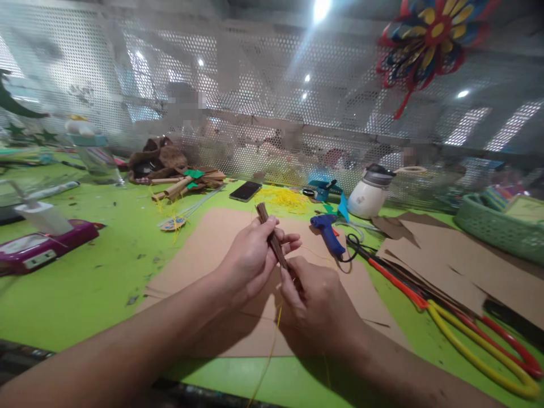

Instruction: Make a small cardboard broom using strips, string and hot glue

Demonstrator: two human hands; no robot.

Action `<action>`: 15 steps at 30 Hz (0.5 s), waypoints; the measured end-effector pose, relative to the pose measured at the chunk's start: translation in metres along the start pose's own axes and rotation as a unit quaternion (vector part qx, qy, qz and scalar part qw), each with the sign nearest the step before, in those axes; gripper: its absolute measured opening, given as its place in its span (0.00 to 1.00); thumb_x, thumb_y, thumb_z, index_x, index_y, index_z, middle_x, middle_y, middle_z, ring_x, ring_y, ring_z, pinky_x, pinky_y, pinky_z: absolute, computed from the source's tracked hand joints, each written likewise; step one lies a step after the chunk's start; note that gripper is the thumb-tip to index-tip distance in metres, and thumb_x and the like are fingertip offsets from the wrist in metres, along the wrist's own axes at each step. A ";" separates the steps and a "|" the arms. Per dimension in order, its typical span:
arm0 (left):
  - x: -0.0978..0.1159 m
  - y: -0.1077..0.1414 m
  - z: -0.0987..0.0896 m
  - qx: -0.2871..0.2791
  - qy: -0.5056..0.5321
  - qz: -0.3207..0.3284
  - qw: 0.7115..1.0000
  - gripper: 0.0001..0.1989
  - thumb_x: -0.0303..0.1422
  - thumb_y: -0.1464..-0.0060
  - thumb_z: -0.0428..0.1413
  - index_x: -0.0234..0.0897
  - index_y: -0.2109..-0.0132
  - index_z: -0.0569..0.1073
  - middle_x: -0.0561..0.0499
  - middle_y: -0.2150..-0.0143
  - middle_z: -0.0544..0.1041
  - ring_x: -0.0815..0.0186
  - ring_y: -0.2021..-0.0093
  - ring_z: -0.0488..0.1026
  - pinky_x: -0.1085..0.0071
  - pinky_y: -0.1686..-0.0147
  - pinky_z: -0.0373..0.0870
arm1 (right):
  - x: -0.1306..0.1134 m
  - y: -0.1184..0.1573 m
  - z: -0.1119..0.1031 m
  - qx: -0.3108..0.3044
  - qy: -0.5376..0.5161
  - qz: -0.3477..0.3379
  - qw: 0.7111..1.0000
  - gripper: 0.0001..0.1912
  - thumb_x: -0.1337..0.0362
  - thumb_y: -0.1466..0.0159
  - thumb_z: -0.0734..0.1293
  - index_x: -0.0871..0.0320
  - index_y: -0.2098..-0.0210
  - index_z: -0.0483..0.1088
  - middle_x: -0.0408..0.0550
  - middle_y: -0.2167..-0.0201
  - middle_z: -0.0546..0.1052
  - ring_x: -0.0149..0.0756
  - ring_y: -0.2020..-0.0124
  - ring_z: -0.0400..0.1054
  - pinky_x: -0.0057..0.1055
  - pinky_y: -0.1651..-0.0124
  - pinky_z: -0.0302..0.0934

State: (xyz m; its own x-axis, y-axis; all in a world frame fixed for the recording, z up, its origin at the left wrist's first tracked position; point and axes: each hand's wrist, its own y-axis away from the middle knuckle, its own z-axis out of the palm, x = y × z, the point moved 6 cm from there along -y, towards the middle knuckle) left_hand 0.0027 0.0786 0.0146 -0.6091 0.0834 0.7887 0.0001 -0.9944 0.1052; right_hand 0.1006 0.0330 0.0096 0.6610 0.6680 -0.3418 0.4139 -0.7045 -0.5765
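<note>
A bundle of thin brown sticks [272, 235] is held between my two hands above a brown cardboard sheet [204, 243]. My left hand [253, 255] closes round its upper part with the thumb pressed on top. The fingers of my right hand [317, 289] pinch the lower end, partly hiding it. From my right hand a thin yellow string [272, 345] hangs down past the sheet's near edge. To the right of my hands lies a blue glue gun [329, 232] with a black cord.
Behind the sheet are a phone [245, 191], tangled yellow strands [287, 198] and a white jug [369, 192]. Large scissors [467, 334], cut cardboard [450, 260] and a green basket [497, 226] occupy the right. A purple power strip [51, 246] and rolled brown pieces [182, 187] lie left.
</note>
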 end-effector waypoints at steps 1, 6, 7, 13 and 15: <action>0.000 0.000 -0.001 0.003 0.002 -0.002 1.000 0.09 0.24 0.36 0.45 0.35 0.66 0.62 0.56 0.80 0.65 0.67 0.72 0.75 0.66 0.61 0.77 | 0.000 0.000 0.000 0.004 0.000 -0.005 1.000 0.10 0.67 0.35 0.56 0.58 0.72 0.63 0.44 0.81 0.69 0.32 0.82 0.62 0.30 0.75 0.49; -0.006 -0.001 -0.003 0.007 -0.001 -0.021 1.000 0.07 0.23 0.36 0.44 0.34 0.61 0.64 0.57 0.81 0.64 0.67 0.74 0.75 0.66 0.63 0.77 | -0.001 0.002 0.005 0.011 -0.007 -0.021 1.000 0.12 0.68 0.35 0.55 0.57 0.74 0.62 0.45 0.82 0.70 0.33 0.81 0.63 0.31 0.75 0.50; -0.007 -0.001 -0.003 0.006 -0.001 -0.020 1.000 0.07 0.23 0.37 0.44 0.34 0.62 0.64 0.57 0.82 0.64 0.67 0.74 0.74 0.65 0.63 0.77 | -0.001 0.002 0.006 0.008 -0.006 -0.022 1.000 0.12 0.68 0.35 0.55 0.57 0.74 0.63 0.46 0.82 0.71 0.33 0.81 0.63 0.31 0.75 0.50; 0.010 -0.006 -0.005 -0.024 -0.059 0.028 0.998 0.08 0.28 0.37 0.48 0.32 0.64 0.69 0.50 0.76 0.74 0.64 0.69 0.77 0.64 0.60 0.75 | 0.004 -0.001 -0.009 -0.018 0.007 -0.025 0.999 0.08 0.73 0.38 0.56 0.58 0.68 0.64 0.47 0.78 0.72 0.34 0.78 0.62 0.31 0.73 0.52; 0.023 -0.011 -0.009 -0.052 -0.156 0.025 0.986 0.16 0.37 0.36 0.47 0.30 0.64 0.74 0.42 0.70 0.79 0.62 0.67 0.77 0.67 0.64 0.74 | 0.014 -0.004 -0.022 -0.017 0.025 -0.025 0.999 0.09 0.76 0.41 0.58 0.58 0.66 0.65 0.47 0.75 0.73 0.35 0.76 0.63 0.31 0.72 0.52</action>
State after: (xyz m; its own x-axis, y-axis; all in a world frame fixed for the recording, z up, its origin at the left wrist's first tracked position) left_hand -0.0187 0.0913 0.0264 -0.3374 0.0338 0.9408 -0.0670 -0.9977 0.0118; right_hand 0.1217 0.0402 0.0236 0.6695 0.6900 -0.2749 0.4669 -0.6789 -0.5667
